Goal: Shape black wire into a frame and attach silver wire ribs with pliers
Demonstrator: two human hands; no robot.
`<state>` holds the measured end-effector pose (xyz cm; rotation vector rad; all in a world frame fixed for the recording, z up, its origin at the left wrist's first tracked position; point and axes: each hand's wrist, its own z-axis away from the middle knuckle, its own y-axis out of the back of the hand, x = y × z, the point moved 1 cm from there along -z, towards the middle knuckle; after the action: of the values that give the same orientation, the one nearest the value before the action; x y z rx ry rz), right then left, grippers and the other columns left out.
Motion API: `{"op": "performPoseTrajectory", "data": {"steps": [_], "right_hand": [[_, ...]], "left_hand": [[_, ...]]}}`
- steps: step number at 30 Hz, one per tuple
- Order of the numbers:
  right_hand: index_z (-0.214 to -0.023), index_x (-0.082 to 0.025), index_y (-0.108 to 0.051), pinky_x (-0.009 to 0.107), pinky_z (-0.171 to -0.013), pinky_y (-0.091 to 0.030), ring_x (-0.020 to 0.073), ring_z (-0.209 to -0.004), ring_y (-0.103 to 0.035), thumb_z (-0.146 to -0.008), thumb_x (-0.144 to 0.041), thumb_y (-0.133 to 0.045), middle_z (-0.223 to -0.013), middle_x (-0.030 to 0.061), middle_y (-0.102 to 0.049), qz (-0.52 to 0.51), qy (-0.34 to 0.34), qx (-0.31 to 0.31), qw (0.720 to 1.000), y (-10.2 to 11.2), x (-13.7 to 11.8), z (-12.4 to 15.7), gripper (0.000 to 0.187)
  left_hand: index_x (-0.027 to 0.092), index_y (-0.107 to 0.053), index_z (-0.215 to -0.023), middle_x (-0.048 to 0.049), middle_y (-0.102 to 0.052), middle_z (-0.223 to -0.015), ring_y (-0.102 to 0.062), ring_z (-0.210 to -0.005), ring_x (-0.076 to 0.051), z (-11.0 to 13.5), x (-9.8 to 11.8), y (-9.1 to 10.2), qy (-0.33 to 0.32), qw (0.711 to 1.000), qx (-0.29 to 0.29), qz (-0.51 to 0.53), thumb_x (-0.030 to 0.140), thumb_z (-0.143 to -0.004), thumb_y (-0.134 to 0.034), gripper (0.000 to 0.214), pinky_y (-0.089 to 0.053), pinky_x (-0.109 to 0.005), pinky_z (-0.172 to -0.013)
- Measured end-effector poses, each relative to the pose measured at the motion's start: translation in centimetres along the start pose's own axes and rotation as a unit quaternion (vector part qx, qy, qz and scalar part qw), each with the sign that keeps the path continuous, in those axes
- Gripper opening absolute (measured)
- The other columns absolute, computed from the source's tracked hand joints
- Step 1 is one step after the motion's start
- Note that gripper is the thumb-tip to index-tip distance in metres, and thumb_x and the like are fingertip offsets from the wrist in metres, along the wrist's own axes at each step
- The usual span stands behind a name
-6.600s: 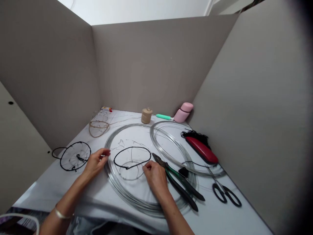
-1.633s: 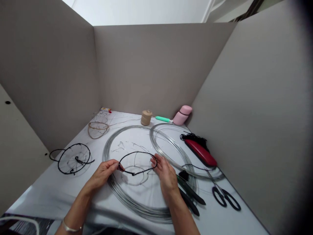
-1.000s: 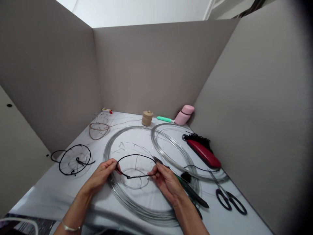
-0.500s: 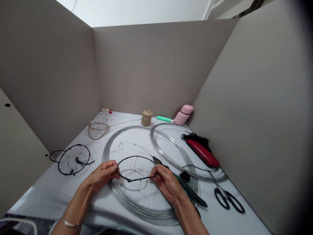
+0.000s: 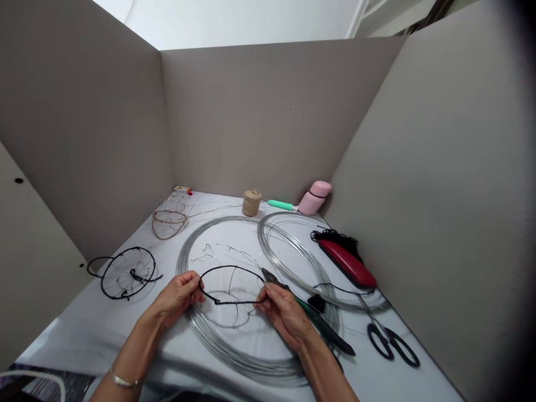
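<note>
Between my two hands is a wire frame [image 5: 238, 303], its upper ring wrapped in black cord and its lower ring bare silver wire joined by thin struts. My left hand [image 5: 181, 295] pinches the black ring at its left side. At the right side, the fingers of my right hand [image 5: 282, 310] are closed on the same ring. Under the frame lies a large coil of silver wire [image 5: 251, 367] on the white table. Pliers with green and black handles [image 5: 326, 329] rest just beyond my right hand, their jaws close to its fingertips.
Scissors [image 5: 389, 340], a red case [image 5: 349, 265] and a second wire coil [image 5: 288, 262] lie to the right. A black-wrapped wire piece [image 5: 128, 273] sits at left. Behind stand a twine spool [image 5: 251, 202], pink bottle [image 5: 314, 198] and twine-wrapped frame [image 5: 168, 225]. Grey panels [image 5: 268, 123] enclose the table.
The wire frame has tilted slightly in my hands, its near edge a little higher. Both hands keep their hold, and the left one has risen slightly.
</note>
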<state>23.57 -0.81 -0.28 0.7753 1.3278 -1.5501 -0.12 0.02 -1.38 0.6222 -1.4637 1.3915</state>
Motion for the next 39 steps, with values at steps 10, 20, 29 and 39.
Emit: {"op": "performPoseTrajectory", "data": {"steps": [10, 20, 29, 39], "right_hand": [[-0.090, -0.018, -0.062, 0.032, -0.078, -0.044, 0.0198, -0.085, -0.058, -0.076, -0.039, -0.057, -0.091, 0.0073, -0.064, 0.472, 0.314, 0.002, 0.824, -6.7, -4.8, 2.4, 0.025], [-0.104, -0.017, -0.061, 0.021, -0.053, -0.038, 0.0118, -0.054, -0.056, -0.076, -0.014, -0.046, -0.063, 0.0007, -0.065, 0.584, 0.135, -0.182, 0.780, -12.1, -3.9, 0.3, 0.031], [-0.099, -0.019, -0.063, 0.019, -0.040, -0.031, 0.0070, -0.040, -0.040, -0.069, -0.012, -0.047, -0.046, -0.0085, -0.044, 0.483, 0.090, -0.165, 0.855, -9.0, -6.9, 1.9, 0.034], [-0.069, -0.020, -0.045, 0.020, -0.035, -0.040, 0.0093, -0.033, -0.049, -0.062, -0.015, -0.048, -0.038, -0.0086, -0.053, 0.328, -0.014, -0.157, 0.932, -7.9, -8.6, 3.9, 0.009]], "left_hand": [[0.013, -0.059, -0.064, 0.0018, -0.051, -0.052, -0.046, -0.053, -0.010, 0.6, 0.3, -0.4, -0.004, 0.998, 0.024, -0.051, 0.047, -0.068, -0.069, 0.035, -0.037, -0.022, -0.060], [0.013, -0.054, -0.065, 0.0000, -0.055, -0.055, -0.048, -0.052, -0.011, 0.1, 1.5, -1.5, -0.029, 0.995, -0.014, -0.093, 0.050, -0.072, -0.062, 0.038, -0.035, -0.023, -0.055], [0.015, -0.058, -0.077, 0.0017, -0.048, -0.063, -0.044, -0.057, -0.010, 0.9, 3.7, -5.0, -0.123, 0.969, -0.088, -0.197, 0.036, -0.079, -0.055, 0.021, -0.037, -0.023, -0.057], [0.018, -0.060, -0.082, -0.0002, -0.057, -0.064, -0.048, -0.059, -0.014, 3.4, 7.4, -8.4, -0.267, 0.824, -0.090, -0.492, 0.018, -0.076, -0.054, 0.008, -0.035, -0.026, -0.062]]}}
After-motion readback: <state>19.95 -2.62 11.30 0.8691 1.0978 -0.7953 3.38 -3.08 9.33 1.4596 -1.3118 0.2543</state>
